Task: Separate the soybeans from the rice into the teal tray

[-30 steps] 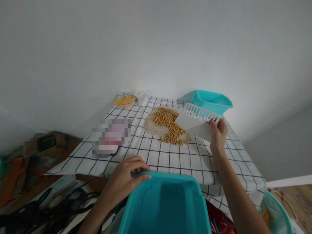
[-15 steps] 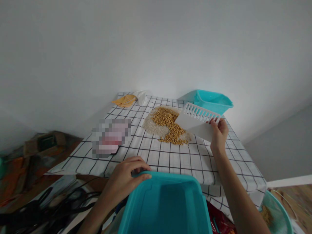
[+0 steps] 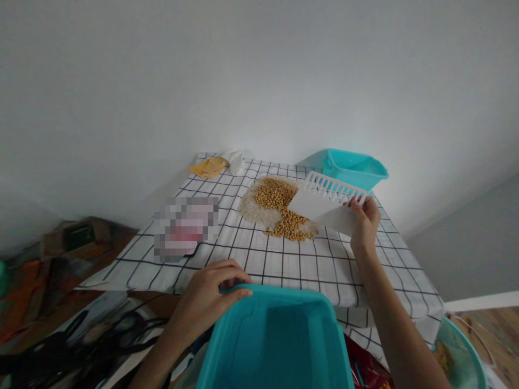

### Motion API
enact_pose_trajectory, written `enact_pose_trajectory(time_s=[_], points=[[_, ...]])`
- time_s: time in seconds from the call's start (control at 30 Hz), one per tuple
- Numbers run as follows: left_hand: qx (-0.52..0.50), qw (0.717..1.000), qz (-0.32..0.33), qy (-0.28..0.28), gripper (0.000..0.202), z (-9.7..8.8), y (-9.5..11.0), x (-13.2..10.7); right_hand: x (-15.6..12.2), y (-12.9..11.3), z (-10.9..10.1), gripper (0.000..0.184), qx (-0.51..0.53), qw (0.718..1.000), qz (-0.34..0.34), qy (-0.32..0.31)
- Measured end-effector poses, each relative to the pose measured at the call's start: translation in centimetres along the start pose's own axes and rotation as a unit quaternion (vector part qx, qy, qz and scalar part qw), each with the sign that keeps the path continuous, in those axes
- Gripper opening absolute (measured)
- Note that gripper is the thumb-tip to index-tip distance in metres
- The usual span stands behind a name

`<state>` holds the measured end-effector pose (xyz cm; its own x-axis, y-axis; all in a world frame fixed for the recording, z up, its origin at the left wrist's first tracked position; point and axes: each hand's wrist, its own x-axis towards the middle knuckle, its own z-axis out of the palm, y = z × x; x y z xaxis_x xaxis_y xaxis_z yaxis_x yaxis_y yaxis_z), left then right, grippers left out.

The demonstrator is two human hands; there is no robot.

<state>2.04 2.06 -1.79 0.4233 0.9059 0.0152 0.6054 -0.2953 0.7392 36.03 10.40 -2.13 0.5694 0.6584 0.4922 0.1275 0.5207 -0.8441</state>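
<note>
With fingers and thumb, my left hand [image 3: 219, 286] grips the far left rim of a teal plastic bin [image 3: 279, 294] just below the table's near edge. My right hand [image 3: 365, 219] pinches the right end of a flat white plastic scraper [image 3: 324, 208] with a row of slots along its upper edge. The scraper's left corner covers part of the yellow soybeans [image 3: 275, 193]. These beans lie on and beside a patch of pale, rice-like grains [image 3: 255, 212]. Inside the bin only its bare floor and walls show.
A smaller turquoise tub [image 3: 354, 167] stands at the table's back right. Yellow cloth [image 3: 207, 167] and white crumpled material [image 3: 235, 162] lie at the back left, near a blurred-out pink item [image 3: 186, 232]. A checked tablecloth [image 3: 243, 254] covers the table; a bucket [image 3: 462, 346] stands lower right.
The scraper has shifted slightly left, covering a little more of the soybeans. My left hand and the bin look unmoved.
</note>
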Motion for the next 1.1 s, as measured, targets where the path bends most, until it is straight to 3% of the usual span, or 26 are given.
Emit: enact_pose_trajectory(time_s=[0.6,1.1], points=[[0.017,1.000,-0.001,0.002,0.007,-0.2,0.3,0.0,0.6,0.9,-0.7,0.023,-0.080,0.992,-0.038,0.092],[0.017,1.000,-0.002,-0.002,0.007,-0.3,0.4,0.1,0.5,1.1,-0.6,0.020,-0.104,0.991,-0.049,0.074]])
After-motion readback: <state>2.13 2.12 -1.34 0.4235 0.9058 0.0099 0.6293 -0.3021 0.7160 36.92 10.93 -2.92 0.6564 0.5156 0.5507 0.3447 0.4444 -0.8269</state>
